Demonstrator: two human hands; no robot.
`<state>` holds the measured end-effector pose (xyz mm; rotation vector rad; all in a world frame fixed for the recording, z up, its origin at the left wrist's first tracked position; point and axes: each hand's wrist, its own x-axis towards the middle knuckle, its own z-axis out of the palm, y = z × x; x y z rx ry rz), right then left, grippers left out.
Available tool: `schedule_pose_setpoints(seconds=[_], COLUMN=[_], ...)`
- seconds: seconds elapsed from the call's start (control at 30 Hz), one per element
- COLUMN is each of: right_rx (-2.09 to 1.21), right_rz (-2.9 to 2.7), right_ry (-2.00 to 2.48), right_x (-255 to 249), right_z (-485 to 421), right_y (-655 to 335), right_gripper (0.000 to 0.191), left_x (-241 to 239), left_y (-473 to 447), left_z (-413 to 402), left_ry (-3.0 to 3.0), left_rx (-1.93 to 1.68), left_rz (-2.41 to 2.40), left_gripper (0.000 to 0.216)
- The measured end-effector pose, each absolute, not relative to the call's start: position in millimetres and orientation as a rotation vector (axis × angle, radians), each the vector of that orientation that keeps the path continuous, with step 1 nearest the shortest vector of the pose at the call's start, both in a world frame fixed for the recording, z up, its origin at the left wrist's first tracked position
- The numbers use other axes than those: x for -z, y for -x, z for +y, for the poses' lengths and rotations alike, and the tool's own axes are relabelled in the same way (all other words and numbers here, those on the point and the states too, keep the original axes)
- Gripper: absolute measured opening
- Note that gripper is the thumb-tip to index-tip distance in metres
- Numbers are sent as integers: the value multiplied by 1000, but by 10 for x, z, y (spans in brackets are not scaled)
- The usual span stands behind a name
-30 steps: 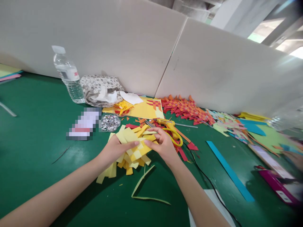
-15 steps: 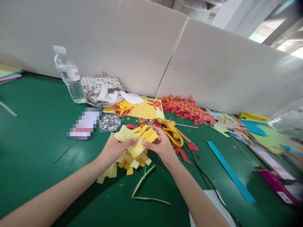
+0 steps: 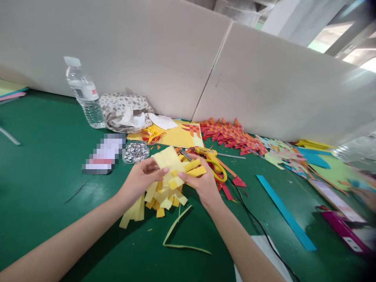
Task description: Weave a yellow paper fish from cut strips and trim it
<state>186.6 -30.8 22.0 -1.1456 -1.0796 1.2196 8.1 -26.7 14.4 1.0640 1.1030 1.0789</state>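
Observation:
Between my two hands is a woven piece of yellow paper strips [image 3: 174, 177], pale and deeper yellow crossing each other. My left hand [image 3: 143, 174] pinches its pale side with the thumb on top. The fingers of my right hand [image 3: 200, 181] are closed on the deeper yellow strip ends. Just below, a pile of similar yellow woven paper pieces [image 3: 161, 199] lies on the green table [image 3: 96, 243]. A bent pale strip [image 3: 172, 231] rests in front of the pile. Yellow-handled scissors [image 3: 221, 172] lie behind my right hand, partly hidden, beside a yellow glue gun [image 3: 202, 151].
A water bottle [image 3: 85, 94], a blurred-out phone [image 3: 104, 154] and a bag of googly eyes [image 3: 136, 152] stand or lie left. Red-orange woven paper fish [image 3: 232, 135] line the partition [image 3: 264, 90]. A blue strip [image 3: 284, 211], black cord [image 3: 260, 225] and another person's hand [image 3: 366, 197] are right.
The woven paper has turned and tilted up, showing more of its pale side. My left fingers have shifted up and right along it; my right hand stays nearly in place.

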Motion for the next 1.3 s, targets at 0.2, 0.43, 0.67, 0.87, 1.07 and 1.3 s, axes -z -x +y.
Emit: schedule_pose_setpoints(seconds=[0.2,0.43,0.67,0.87,1.07,1.3], right_rx=[-1078,-1032,-1046,-1032,-1023,-1043], right_rz=[-913,-855,-787,-790,-805,-813], right_ry=[1116,1059,1044,1046,1073,1107], right_x=[-240,-229,-153,-150,-158,-163], right_z=[-265,-260,-218,-221,-222,-232], right_y=[-1876,-1895,-1952,-1938,-1939,-1925], right_gripper=[62,54,55,53,52,52], left_x=[-189,-132,-98,-125,-75,-28], left_y=[-33,-4,154,147,139,124], left_z=[-216,-217,-140,-142,-131,-128], left_ry=[-1168,-1970,-2462,-2560,-2473,-2332], left_rx=[-968,-880,-558,-588,-486,-516], left_rz=[1096,1300,1461,1545,1447,1378], left_gripper=[33,17,16,21,27,20])
